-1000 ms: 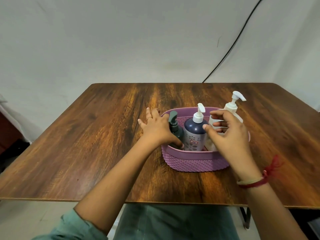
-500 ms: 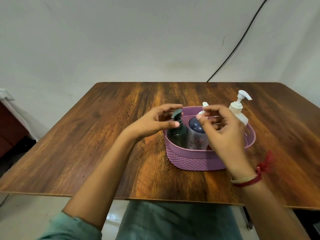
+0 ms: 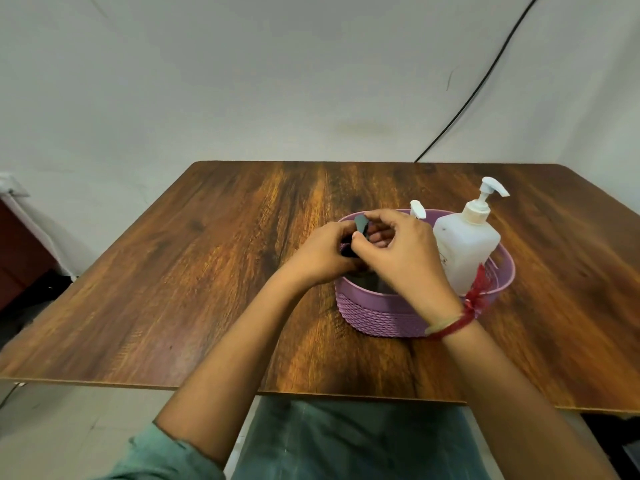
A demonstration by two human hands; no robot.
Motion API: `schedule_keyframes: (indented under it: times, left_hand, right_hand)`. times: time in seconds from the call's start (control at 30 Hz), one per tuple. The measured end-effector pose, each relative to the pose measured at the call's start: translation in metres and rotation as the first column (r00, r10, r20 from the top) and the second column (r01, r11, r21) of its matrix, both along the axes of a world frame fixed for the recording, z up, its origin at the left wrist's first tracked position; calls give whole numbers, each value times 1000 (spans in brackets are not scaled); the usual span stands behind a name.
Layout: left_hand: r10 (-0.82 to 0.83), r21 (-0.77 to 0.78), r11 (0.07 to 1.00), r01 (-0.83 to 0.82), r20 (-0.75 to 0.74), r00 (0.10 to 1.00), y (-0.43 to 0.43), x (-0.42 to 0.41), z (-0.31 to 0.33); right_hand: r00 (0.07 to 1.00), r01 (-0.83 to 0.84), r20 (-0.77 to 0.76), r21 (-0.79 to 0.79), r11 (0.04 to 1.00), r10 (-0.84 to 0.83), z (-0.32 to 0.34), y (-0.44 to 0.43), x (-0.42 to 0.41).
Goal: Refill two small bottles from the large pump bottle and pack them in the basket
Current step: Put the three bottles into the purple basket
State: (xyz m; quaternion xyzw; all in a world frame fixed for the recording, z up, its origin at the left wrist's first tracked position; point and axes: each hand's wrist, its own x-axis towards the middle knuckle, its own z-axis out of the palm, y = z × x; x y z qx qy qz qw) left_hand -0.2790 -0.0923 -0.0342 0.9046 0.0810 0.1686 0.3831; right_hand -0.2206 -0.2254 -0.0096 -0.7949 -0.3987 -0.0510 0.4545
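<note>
A purple woven basket [image 3: 381, 317] stands on the wooden table [image 3: 207, 271], right of centre. In its right side stands the large translucent white pump bottle [image 3: 464, 244]. My left hand [image 3: 322, 254] and my right hand [image 3: 405, 258] meet over the basket's left half, fingers curled round the small dark green pump bottle, whose pump head [image 3: 362, 224] sticks up between them. Its body is mostly hidden by my hands. Behind my right hand only the white pump tip [image 3: 418, 208] of the other small, dark bottle shows.
A black cable [image 3: 478, 88] runs down the white wall to the table's back edge. Dark furniture [image 3: 17, 251] stands at the far left beyond the table. A red thread band [image 3: 460, 317] sits on my right wrist.
Both hands have closed in on the dark green bottle's pump; before, the right hand hovered by the middle bottle and the left was just reaching the green pump. The camera has shifted closer.
</note>
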Motion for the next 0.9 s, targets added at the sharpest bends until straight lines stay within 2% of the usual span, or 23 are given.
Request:
schedule_keyframes:
  times: [0.2, 0.3, 0.4, 0.47, 0.53, 0.63, 0.7, 0.77, 0.9]
  left_hand:
    - [-2, -50, 999, 2, -9, 1000, -1, -2, 0]
    - [4, -70, 998, -4, 11, 1000, -3, -3, -1]
    - [48, -171, 985, -35, 71, 996, -7, -8, -6]
    - [64, -228, 973, -38, 109, 992, -9, -10, -8]
    - [72, -237, 971, -39, 133, 989, -12, -10, -8]
    - [90, -190, 980, -61, 149, 985, -17, -6, -5]
    - [124, -173, 980, -97, 156, 980, -18, -3, -3]
    - [153, -169, 978, -125, 161, 975, -18, -2, -4]
    - [187, -168, 973, -157, 186, 965, -20, -2, -7]
  right_hand:
    - [997, -81, -5, -7, 997, 81, 0, -4, 5]
    - [997, -79, 28, 116, 990, 76, -3, -16, 5]
    - [994, 46, 81, 332, 942, -77, -2, -40, 10]
    - [981, 168, 27, 380, 910, -193, -4, -51, 20]
    - [968, 247, -34, 281, 927, -248, -6, -52, 31]
    - [985, 174, -28, 135, 975, -172, -4, -42, 40]
    - [994, 113, 0, 115, 987, -114, -1, -34, 42]
    - [991, 124, 39, 108, 986, -129, -1, -30, 44]
    - [993, 116, 13, 156, 981, -120, -4, -31, 43]
